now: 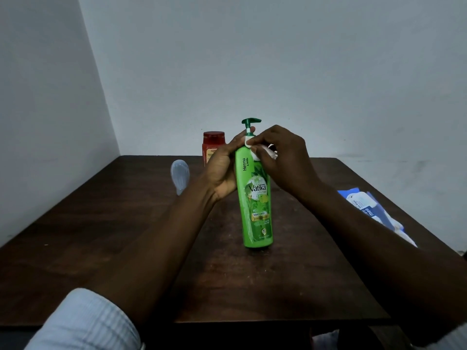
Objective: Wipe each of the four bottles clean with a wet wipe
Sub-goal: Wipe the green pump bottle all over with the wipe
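Observation:
A tall green pump bottle (256,210) stands upright in the middle of the dark wooden table (126,236). My left hand (222,170) grips its upper left side from behind. My right hand (283,157) presses a white wet wipe (262,150) against the bottle's shoulder, just under the green pump. A red jar-like bottle (211,145) stands behind, partly hidden by my left hand. A pale translucent bottle (180,176) lies on the table to the left of my left wrist.
A blue and white wet wipe pack (371,210) lies near the table's right edge. White walls meet in a corner behind the table. The table's near edge runs below my forearms.

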`<state>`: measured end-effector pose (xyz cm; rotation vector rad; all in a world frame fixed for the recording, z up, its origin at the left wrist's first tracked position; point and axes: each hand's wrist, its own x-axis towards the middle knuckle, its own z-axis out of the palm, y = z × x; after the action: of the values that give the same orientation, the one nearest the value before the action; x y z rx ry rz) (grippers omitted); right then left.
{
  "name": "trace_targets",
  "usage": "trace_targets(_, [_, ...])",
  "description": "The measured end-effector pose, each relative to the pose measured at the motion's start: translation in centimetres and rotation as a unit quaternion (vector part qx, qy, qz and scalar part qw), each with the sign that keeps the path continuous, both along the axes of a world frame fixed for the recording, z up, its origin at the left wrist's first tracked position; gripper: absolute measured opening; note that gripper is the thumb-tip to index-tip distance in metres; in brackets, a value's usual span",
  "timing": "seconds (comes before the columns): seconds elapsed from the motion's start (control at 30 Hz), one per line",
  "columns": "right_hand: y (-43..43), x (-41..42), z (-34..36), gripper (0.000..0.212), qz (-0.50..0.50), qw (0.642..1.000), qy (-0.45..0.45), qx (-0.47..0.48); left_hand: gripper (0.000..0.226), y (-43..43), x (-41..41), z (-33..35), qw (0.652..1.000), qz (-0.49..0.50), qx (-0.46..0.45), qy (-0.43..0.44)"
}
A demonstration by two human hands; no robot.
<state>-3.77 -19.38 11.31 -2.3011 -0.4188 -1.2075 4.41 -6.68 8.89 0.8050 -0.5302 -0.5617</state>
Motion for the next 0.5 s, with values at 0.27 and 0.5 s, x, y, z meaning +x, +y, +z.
trace_targets(0.27, [1.0, -1.3, -2.1, 0.013, 0.032, 0.994, -0.002, -0.107, 0.026, -0.9, 0.4, 0.0, 0.999, 0.022, 0.0, 0.03])
trace_targets(0.5, [0.9, -3.4, -5.1, 0.016, 0.043, 0.978, 0.05, -0.196, 0.021, -1.5, 0.8, -0.3, 0.999, 0.036, 0.029, 0.008])
